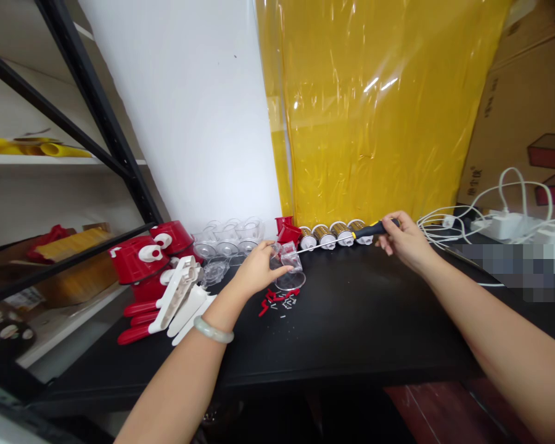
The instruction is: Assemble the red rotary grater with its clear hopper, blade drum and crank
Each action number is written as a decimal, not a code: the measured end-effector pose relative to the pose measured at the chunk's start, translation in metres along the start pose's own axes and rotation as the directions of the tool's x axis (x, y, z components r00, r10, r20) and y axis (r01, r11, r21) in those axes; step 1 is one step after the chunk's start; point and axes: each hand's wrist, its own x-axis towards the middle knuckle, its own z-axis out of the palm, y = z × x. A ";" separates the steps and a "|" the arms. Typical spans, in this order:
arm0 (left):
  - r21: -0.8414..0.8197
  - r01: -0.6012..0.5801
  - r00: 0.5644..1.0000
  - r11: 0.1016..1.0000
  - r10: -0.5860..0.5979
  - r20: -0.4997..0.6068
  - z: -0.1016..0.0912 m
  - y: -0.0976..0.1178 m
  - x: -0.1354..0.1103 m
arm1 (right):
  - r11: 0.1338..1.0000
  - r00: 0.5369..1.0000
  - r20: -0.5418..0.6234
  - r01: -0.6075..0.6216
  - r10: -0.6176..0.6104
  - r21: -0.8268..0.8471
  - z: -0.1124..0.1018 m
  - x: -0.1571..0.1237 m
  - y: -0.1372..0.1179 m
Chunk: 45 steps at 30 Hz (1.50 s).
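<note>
My left hand (258, 269), below which a pale bangle circles the wrist, grips a clear plastic part (290, 256) above the black tabletop. Held in my right hand (406, 242) is a screwdriver (369, 231) with a black and yellow handle. Its long thin shaft points left, and the tip meets the clear part; the exact contact is too small to make out. Under the part there is a round clear rim (292, 282). Small red pieces (271, 297) and several loose screws (288, 302) lie just in front of it.
Metal grater drums (324, 237) and red plastic pieces (288, 231) line the back. Clear plastic parts (234, 234), red housings (136, 256) and white-and-red handles (178, 293) crowd the left. White cables and adapters (504, 225) sit at right, near a cardboard box (513, 105).
</note>
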 end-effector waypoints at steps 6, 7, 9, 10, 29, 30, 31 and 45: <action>-0.002 0.006 1.000 1.000 -0.006 0.004 0.001 -0.001 0.000 | 0.993 0.993 -0.049 -0.110 0.108 -0.047 -0.003 0.006 0.007; 0.001 0.007 1.000 1.000 -0.007 0.005 0.001 -0.001 0.000 | 0.992 0.992 -0.039 -0.123 0.124 0.036 -0.003 0.007 0.007; 0.002 0.005 1.000 1.000 -0.005 0.001 0.002 -0.002 -0.001 | 0.984 0.993 -0.031 -0.107 0.112 0.141 -0.002 0.008 0.006; -0.003 -0.001 1.000 1.000 0.001 -0.004 0.002 -0.002 -0.001 | 0.986 0.995 -0.035 -0.088 0.094 0.144 -0.002 0.008 0.006; -0.019 0.006 1.000 1.000 -0.006 -0.010 0.002 -0.002 0.000 | 0.973 0.986 -0.042 -0.168 0.163 -0.156 -0.008 0.008 0.010; -0.018 0.008 1.000 1.000 -0.008 -0.010 0.001 -0.001 0.000 | 0.977 0.981 -0.046 -0.194 0.191 -0.084 -0.007 0.009 0.010; -0.018 0.010 1.000 1.000 -0.010 -0.009 0.001 -0.001 0.000 | 0.978 0.977 -0.044 -0.210 0.209 -0.004 -0.006 0.010 0.010; -0.024 0.014 1.000 1.000 -0.014 -0.006 0.000 0.001 0.000 | 0.999 0.998 -0.062 -0.014 0.016 0.041 -0.003 0.007 0.012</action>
